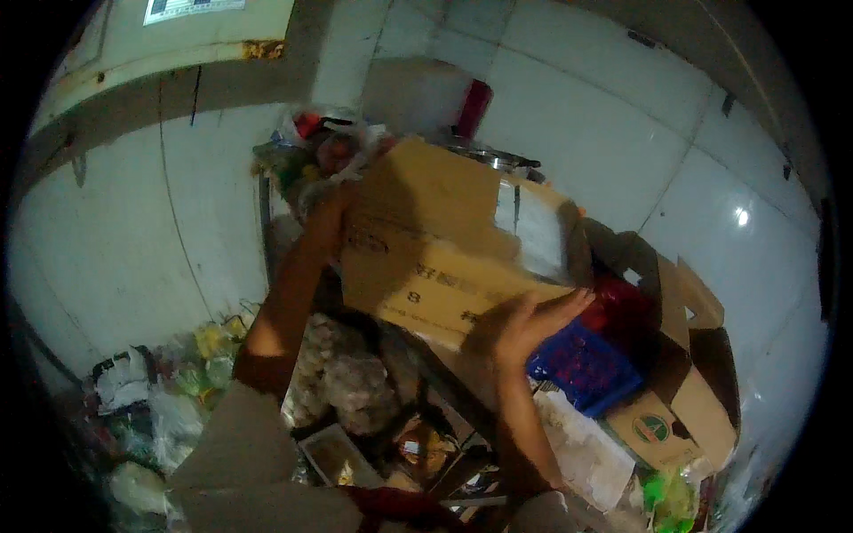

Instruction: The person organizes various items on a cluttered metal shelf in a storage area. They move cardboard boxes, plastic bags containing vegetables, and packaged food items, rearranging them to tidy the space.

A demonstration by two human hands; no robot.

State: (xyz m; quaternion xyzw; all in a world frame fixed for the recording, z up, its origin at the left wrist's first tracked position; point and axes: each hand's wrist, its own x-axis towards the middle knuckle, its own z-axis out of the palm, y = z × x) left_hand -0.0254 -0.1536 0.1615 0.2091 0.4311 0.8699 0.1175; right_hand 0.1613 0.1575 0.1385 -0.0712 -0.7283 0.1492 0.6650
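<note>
A large brown cardboard box [418, 240], tilted, with dark print and a whitish label on its right part, stands in front of me between my two hands. My left hand [340, 200] is at the box's left edge; its fingers are hidden there, next to a clear plastic bag. At the lower right of the box is my right hand [533, 330], fingers stretched out to the right and the palm side against or close to the cardboard. Just beyond that hand sits a blue plastic basket [586, 366] with small dark red pieces in it.
Open cardboard boxes [680, 400] stand at the right, by a tiled wall [604, 107]. A metal pot lid [498, 158] shows behind the box. Below lie pale bagged goods [355, 382] and a grey tray [340, 457]. Plastic bags [173, 422] pile up at the left.
</note>
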